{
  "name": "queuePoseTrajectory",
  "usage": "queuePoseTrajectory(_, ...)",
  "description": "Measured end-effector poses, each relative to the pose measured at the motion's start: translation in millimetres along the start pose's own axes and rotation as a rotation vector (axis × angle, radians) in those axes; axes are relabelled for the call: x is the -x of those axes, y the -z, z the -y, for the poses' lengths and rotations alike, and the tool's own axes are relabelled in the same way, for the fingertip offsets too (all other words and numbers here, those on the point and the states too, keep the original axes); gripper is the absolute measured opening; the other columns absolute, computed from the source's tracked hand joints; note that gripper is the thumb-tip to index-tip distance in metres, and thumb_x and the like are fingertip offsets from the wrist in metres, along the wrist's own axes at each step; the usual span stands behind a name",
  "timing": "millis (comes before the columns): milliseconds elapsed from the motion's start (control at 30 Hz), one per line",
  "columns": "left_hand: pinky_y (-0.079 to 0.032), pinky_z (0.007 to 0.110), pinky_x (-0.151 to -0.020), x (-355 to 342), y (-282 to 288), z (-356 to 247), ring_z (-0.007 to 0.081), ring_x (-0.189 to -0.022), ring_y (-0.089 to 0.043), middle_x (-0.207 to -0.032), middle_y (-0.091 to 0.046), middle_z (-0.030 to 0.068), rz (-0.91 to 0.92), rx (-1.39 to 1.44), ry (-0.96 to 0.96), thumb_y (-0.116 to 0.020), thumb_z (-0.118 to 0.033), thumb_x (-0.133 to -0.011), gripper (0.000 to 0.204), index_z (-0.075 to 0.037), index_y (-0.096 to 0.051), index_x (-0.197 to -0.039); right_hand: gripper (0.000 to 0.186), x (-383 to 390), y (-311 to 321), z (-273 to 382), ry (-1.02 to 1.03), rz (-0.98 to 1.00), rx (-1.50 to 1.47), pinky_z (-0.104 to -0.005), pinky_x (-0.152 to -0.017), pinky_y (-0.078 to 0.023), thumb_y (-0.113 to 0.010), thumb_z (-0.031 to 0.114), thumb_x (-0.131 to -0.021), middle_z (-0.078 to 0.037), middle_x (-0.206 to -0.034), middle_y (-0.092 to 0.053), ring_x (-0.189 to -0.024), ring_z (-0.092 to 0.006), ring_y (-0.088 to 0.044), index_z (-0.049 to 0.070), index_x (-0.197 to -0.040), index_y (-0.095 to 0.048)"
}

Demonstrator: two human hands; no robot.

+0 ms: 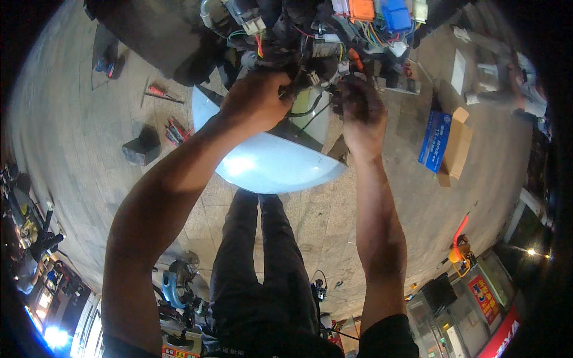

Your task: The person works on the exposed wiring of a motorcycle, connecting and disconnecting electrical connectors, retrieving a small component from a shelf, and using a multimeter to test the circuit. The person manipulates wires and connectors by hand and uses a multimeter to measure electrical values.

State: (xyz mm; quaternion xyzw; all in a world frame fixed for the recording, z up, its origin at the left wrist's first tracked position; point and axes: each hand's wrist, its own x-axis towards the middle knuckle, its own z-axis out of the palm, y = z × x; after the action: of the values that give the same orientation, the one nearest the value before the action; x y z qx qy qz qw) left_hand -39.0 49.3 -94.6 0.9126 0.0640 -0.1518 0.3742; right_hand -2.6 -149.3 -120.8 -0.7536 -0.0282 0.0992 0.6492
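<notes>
Both arms reach forward into an exposed bundle of wiring on a dark vehicle body. My left hand (256, 100) is closed, its fingertips curled among dark cables; what they pinch is hidden. Opposite it, my right hand (363, 116) is closed too, with dark-stained fingers bent around something small beside the wires. A black cable (307, 113) loops between the two hands. Just above sit a pale plug (313, 77), a white connector (254, 25), an orange connector (361, 10) and a blue connector (396, 16). Below the hands is a curved, glossy light-blue panel (280, 167).
On the tiled floor to the left lie a red-handled screwdriver (158, 91), red-handled tools (176, 131) and a black box-shaped piece (142, 145). An open blue cardboard box (436, 140) stands at right. Another person (516, 83) is beyond it. An orange hose (459, 232) is at lower right.
</notes>
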Motion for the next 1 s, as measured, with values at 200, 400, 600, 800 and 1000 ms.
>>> queuePoseTrajectory(200,-0.050,0.039,-0.079,2.1,0.7,-7.3,0.0322,-0.093,-0.064,-0.099,-0.066,0.0165,0.014,-0.028,0.089,-0.069,-0.029,-0.081,0.033,-0.007,-0.065,-0.104,0.027,-14.5,-3.0,2.1,0.092,-0.049,0.179,-0.0236,-0.080,-0.047,-0.061,0.002,-0.087,-0.007,-0.103,-0.066,-0.089,-0.0124,-0.061,0.002,-0.114,-0.057)
queuePoseTrajectory(400,-0.052,0.043,-0.076,10.4,-1.5,-23.1,0.0337,-0.085,-0.066,-0.089,-0.068,0.0165,-0.185,-0.100,-0.021,-0.066,-0.026,-0.079,0.028,-0.008,-0.066,-0.100,0.017,-11.1,-8.5,6.3,0.025,0.023,-0.157,-0.0236,-0.075,-0.046,-0.064,0.004,-0.086,-0.003,-0.089,-0.065,-0.081,-0.0100,-0.058,0.002,-0.102,-0.060)
queuePoseTrajectory(600,-0.052,0.035,-0.073,9.8,0.0,-46.9,0.0273,-0.084,-0.068,-0.093,-0.067,0.0169,-0.440,0.101,-0.143,-0.064,-0.013,-0.082,0.034,-0.006,-0.059,-0.115,0.015,-8.1,-1.4,13.3,-0.075,0.082,-0.320,-0.0225,-0.074,-0.045,-0.061,0.005,-0.088,-0.003,-0.093,-0.064,-0.083,-0.0094,-0.056,0.002,-0.102,-0.060)
queuePoseTrajectory(800,-0.052,0.041,-0.075,-8.7,-11.8,-56.6,0.0352,-0.085,-0.066,-0.094,-0.065,0.0198,-0.550,0.276,-0.169,-0.062,-0.011,-0.079,0.040,-0.004,-0.054,-0.118,0.015,-6.0,3.1,16.3,-0.080,0.066,-0.374,-0.0209,-0.073,-0.043,-0.055,0.005,-0.091,-0.001,-0.088,-0.059,-0.081,-0.0082,-0.053,0.002,-0.106,-0.058)
queuePoseTrajectory(1000,-0.051,0.030,-0.071,-24.2,-10.4,-59.0,0.0161,-0.080,-0.065,-0.089,-0.068,0.0109,-0.557,0.344,-0.095,-0.067,-0.019,-0.084,0.032,-0.004,-0.060,-0.112,0.022,-9.3,10.3,24.0,-0.055,0.115,-0.351,-0.0214,-0.070,-0.043,-0.054,0.007,-0.092,0.000,-0.089,-0.057,-0.078,-0.0075,-0.051,0.003,-0.113,-0.052)
